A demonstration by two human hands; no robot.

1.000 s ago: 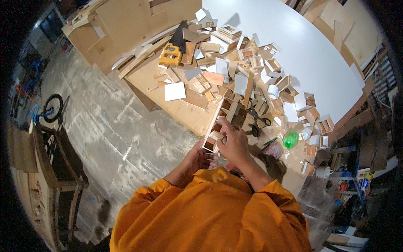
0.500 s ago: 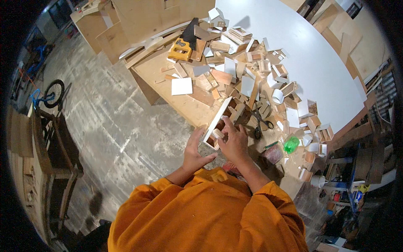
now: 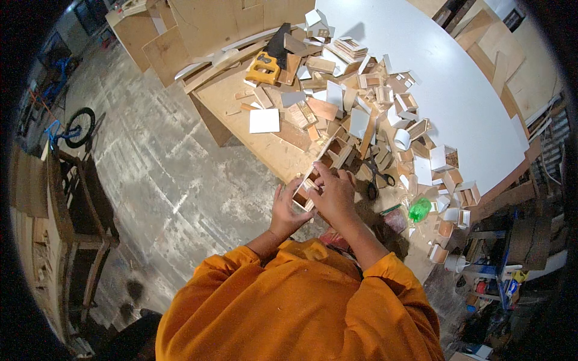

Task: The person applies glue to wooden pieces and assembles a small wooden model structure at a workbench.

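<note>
A long narrow wooden box (image 3: pixel 303 199) with open compartments and a thin white side lies at the near edge of the workbench, its open face turned up. My left hand (image 3: pixel 286 209) is wrapped round the near end of it, thumb on one side and fingers on the other. My right hand (image 3: pixel 335 194) reaches over the box and pinches a small pale wood block (image 3: pixel 310 185) at the near compartment. The fingers partly hide the block, so I cannot tell how deep it sits.
Scissors (image 3: pixel 374 178) lie right of the box. Wood offcuts and small box pieces cover the workbench (image 3: pixel 244 102), with a yellow-handled saw (image 3: pixel 265 67) at the far left. A green plastic bottle (image 3: pixel 419 209) lies at the right. A white panel (image 3: pixel 457 90) stretches behind.
The box has tipped so its white side shows narrower and its compartments face up more. My left hand has closed on its near end, and my right hand has brought the block lower.
</note>
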